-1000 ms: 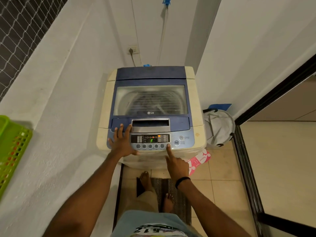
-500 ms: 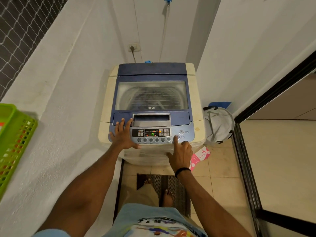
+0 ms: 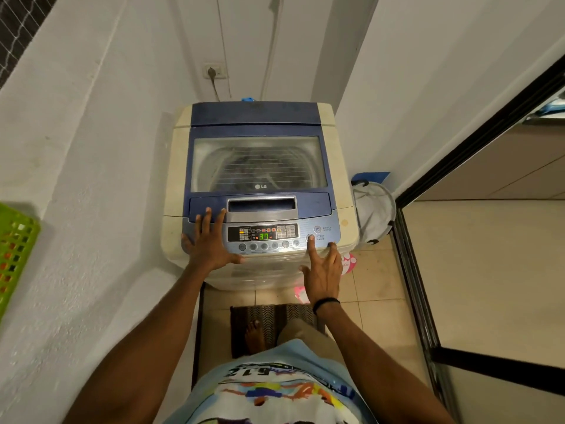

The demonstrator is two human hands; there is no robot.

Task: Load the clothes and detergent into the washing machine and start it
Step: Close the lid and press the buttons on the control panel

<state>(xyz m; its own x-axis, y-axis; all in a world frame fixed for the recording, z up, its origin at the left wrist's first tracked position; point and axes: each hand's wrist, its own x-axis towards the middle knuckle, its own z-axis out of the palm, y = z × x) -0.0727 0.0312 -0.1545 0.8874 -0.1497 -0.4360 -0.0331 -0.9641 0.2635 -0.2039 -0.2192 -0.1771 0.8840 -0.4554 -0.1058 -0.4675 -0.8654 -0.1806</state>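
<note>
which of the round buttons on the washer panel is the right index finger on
The start/pause button, the lower of the two round buttons at the panel's right end, below the power button. The row of small buttons under the display is untouched.

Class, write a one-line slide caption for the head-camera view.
Right hand presses the start/pause button on the closed washing machine; left hand rests flat beside the panel.

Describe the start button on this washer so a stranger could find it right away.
Find the washing machine and its control panel along the front edge. The start/pause button sits right of the green display, below the power button, under the right hand.
</note>
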